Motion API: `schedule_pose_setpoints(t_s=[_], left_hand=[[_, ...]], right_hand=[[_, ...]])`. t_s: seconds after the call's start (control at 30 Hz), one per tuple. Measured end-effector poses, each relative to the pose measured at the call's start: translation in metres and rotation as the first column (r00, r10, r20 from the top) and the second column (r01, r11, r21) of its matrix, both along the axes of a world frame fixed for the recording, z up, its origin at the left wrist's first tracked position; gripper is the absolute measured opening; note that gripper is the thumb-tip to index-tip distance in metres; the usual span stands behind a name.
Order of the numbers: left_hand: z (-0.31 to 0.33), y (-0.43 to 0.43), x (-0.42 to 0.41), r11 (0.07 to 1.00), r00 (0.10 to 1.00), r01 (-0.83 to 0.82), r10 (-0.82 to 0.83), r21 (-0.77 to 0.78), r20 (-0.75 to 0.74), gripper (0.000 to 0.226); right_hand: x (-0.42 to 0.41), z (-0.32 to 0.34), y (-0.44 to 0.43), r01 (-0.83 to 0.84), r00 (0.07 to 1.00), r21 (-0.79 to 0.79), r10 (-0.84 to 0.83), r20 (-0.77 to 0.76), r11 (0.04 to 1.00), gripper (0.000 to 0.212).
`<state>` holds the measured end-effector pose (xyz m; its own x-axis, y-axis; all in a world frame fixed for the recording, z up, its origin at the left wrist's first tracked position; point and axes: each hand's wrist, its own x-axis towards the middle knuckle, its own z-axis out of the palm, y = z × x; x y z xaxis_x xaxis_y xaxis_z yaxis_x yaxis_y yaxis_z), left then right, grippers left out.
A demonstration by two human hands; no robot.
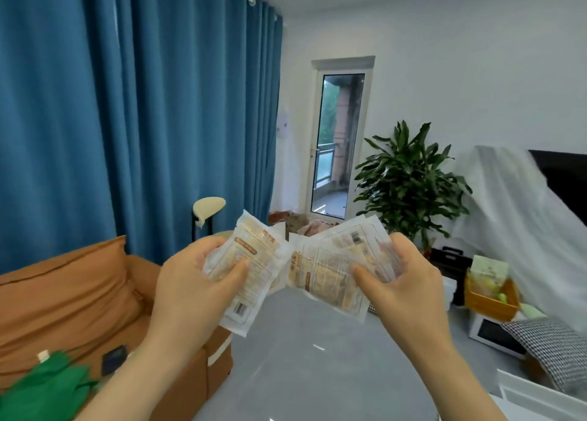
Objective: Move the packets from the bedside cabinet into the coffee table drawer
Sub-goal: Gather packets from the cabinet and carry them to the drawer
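Both hands are raised in front of me at chest height, each with a bunch of clear plastic packets printed in orange and white. My left hand (pixel 193 281) grips one bunch of packets (pixel 254 255), thumb across the front. My right hand (pixel 403 277) grips a second, fanned bunch of packets (pixel 333 262), barcodes showing. The two bunches almost touch in the middle. Neither the bedside cabinet nor the coffee table drawer is in view.
An orange sofa (pixel 70 300) with green fabric (pixel 44 385) stands at the left, under blue curtains (pixel 133 109). Grey floor (pixel 317 357) runs ahead to a glass door (pixel 340 144). A potted plant (pixel 409 179), a yellow basket (pixel 490 300), a checked cushion (pixel 552 347) and a sheet-covered TV crowd the right.
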<state>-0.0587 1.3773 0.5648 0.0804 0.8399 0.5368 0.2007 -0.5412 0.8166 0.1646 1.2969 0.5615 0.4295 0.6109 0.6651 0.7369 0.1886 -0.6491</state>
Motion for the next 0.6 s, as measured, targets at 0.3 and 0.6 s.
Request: schedule_pose_setpoints(t_s=[0.3, 0.6], left_hand=[[-0.01, 0.131, 0.126, 0.966, 0.964, 0.256, -0.258, -0.028, -0.065, 0.027], [-0.035, 0.219, 0.302, 0.904, 0.903, 0.413, -0.422, -0.111, -0.077, 0.021]], right_hand=[[0.096, -0.011, 0.078, 0.257, 0.966, -0.031, -0.256, 0.019, 0.966, 0.024], [0.244, -0.037, 0.135, 0.423, 0.904, -0.07, -0.426, -0.027, 0.903, 0.02]])
